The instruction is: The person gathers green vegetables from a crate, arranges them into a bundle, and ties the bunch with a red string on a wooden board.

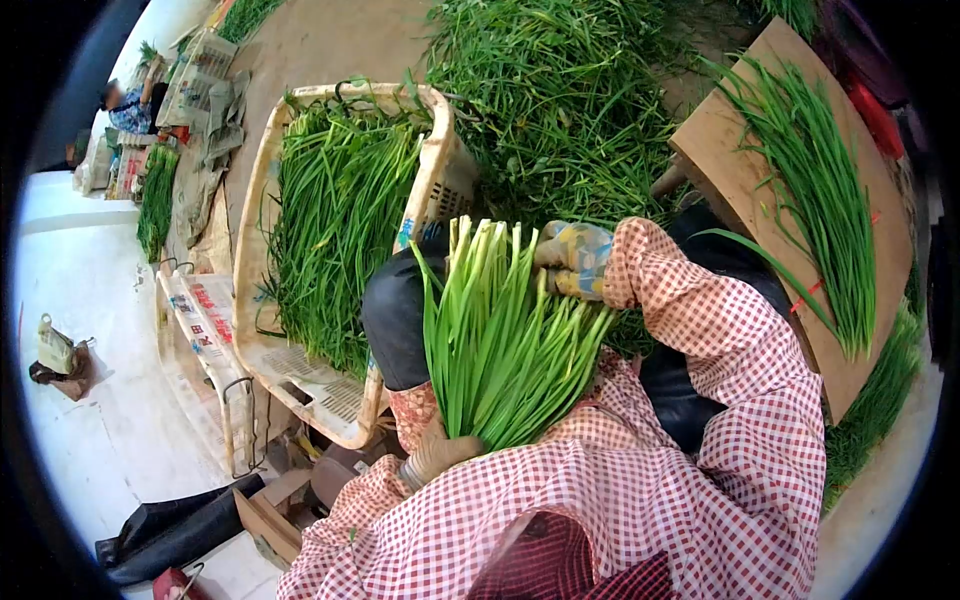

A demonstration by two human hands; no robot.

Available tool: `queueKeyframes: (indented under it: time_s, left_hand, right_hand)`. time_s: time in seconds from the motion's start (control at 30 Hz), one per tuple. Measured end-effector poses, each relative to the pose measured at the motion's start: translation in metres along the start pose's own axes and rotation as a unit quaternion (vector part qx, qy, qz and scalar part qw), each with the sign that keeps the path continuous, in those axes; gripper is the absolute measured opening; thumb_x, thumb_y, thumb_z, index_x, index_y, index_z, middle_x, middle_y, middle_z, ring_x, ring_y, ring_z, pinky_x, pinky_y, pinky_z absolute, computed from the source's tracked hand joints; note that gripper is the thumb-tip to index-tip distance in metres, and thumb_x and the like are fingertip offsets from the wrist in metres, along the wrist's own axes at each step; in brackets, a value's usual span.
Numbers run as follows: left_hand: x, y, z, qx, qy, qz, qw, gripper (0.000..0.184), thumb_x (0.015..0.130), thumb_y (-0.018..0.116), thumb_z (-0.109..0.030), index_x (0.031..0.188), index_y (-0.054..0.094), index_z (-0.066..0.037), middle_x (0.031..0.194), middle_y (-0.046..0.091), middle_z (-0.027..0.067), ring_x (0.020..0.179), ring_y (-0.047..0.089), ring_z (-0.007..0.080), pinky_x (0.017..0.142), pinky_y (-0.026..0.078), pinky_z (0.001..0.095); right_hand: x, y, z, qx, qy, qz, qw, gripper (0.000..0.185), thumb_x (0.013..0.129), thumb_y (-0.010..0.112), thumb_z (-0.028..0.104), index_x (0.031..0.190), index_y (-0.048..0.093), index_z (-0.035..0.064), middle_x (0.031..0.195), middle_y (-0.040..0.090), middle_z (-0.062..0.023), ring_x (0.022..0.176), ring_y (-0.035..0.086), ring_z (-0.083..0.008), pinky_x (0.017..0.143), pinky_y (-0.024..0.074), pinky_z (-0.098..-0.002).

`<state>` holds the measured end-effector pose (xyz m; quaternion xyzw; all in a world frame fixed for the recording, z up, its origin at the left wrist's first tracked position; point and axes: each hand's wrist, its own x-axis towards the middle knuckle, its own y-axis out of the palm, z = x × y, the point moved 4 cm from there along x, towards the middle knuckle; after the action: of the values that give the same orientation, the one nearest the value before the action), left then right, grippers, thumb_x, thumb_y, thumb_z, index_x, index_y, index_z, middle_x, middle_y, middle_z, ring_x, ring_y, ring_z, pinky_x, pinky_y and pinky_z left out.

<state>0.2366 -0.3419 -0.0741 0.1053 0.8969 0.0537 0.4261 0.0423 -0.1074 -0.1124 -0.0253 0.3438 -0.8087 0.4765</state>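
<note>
Left hand [440, 455]: gloved in tan, it gripped the near end of the green bundle [505, 350], thumb laid over the leaves; the other fingers were hidden.
Right hand [578, 260]: in a patterned yellow and blue-grey glove, fingers half bent and close together, it was beside the pale stalk ends; whether it pinched any could not be told.
Bundle's place: above the lap, between the two hands.
Long axis: it ran forward from the left hand, away from the body.
Pale ends: most pointed forward; stalks on the right side fanned out, slanting forward and right.
Checked garment [600, 500]: red and white, it covered the lap and the arms.
Dark-covered knee [395, 325]: it rose just left of the bundle, between it and the crate.
White crate [436, 120]: it stood ahead to the left, holding many green leaves [340, 220].
Brown board [735, 190]: on the right, it bore a second bunch [820, 210], laid lengthwise fore and aft, with red strips showing at its edges.
Leaf heap [560, 100]: loose and tangled, it spread over the floor beyond the hands.
Distant person [130, 108]: at far left, in a blue patterned top, near more greens.
</note>
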Motion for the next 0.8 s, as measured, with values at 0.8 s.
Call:
queueKeyframes:
  time_s: [0.8]
  left_hand:
    - [-0.003, -0.028, 0.033, -0.087, 0.041, 0.095, 0.991, 0.07, 0.066, 0.073, -0.004, 0.129, 0.043, 0.0, 0.117, 0.058, 0.0137, 0.102, 0.058, 0.0256, 0.09, 0.047, 0.0381]
  right_hand:
    - [-0.034, -0.062, -0.077, 0.189, 0.261, -0.406, 0.855, 0.035, 0.085, 0.06, 0.038, 0.1, 0.062, 0.0073, 0.082, 0.061, -0.0063, 0.081, 0.058, -0.0204, 0.075, 0.0464, -0.0347]
